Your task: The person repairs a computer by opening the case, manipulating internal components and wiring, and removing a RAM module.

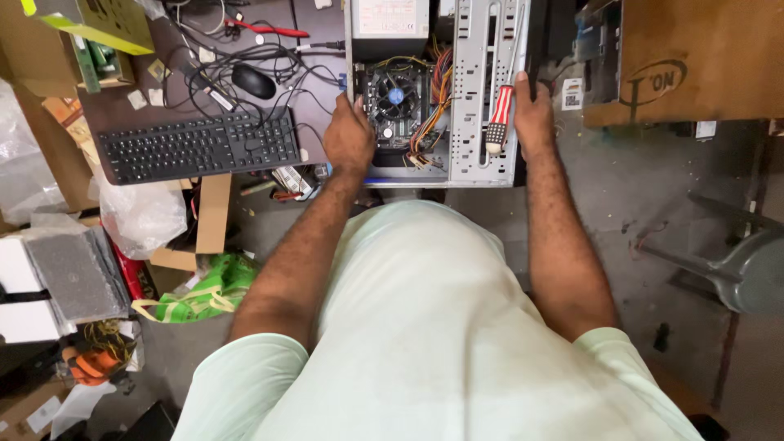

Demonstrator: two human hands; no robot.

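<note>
So here's the open computer case (482,122) lying on its side at the edge of the bench (318,33), side panel off, guts showing. Left hand (349,135) sits on the near left edge of the case, right next to the cooler fan (396,96) with its blue hub; the fingers curl down over the rim, so that grip is closed on the case wall. Right hand (532,114) is on the right side of the case, and a screwdriver (501,110) with a red and white striped handle lies against the thumb side of it, shaft running up along the metal drive cage. Can't tell how tight that grip actually is; the fingers go over the far side of the case.

A bundle of orange, yellow and red wires (433,106) runs between the fan and the cage. Off to the left on the bench there's a black keyboard (200,145), a black mouse (253,82) and a tangle of cables. Down on the floor: a green bag (208,290) and cardboard scraps. A grey chair (747,273) stands well off to the right.
</note>
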